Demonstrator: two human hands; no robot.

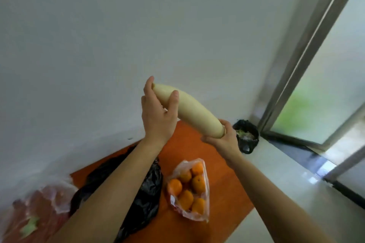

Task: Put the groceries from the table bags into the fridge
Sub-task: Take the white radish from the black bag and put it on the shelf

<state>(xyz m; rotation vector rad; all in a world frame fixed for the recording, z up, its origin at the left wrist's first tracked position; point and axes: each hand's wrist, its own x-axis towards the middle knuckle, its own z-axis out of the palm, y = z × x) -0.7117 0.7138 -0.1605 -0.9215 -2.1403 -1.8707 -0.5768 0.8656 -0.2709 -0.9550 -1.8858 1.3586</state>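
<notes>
A long, pale white radish (189,110) is held up in the air in front of a plain white wall (98,45), well above an orange counter (223,189). It is tilted, with its narrow tip up and to the left and its thick cut end down and to the right. The left hand (158,116) is wrapped around the upper part, its grip closed on the radish with the thumb laid across the front and a fingertip resting at the very tip. The right hand (224,138) is clamped around the lower, thick end. Both bare forearms are seen reaching up from the bottom of the view. On the counter below, a clear plastic bag of oranges (189,189) lies on its side, just beside a crumpled black plastic bag (146,199) that is partly hidden by the left forearm. At the lower left corner a third, translucent bag (39,215) is seen, blurred, with what may be something red and a bit of green inside. On the floor near the wall corner stands a small bin lined with black plastic (246,136), with scraps in it. A metal-framed glass door (308,65) is seen at the right.
</notes>
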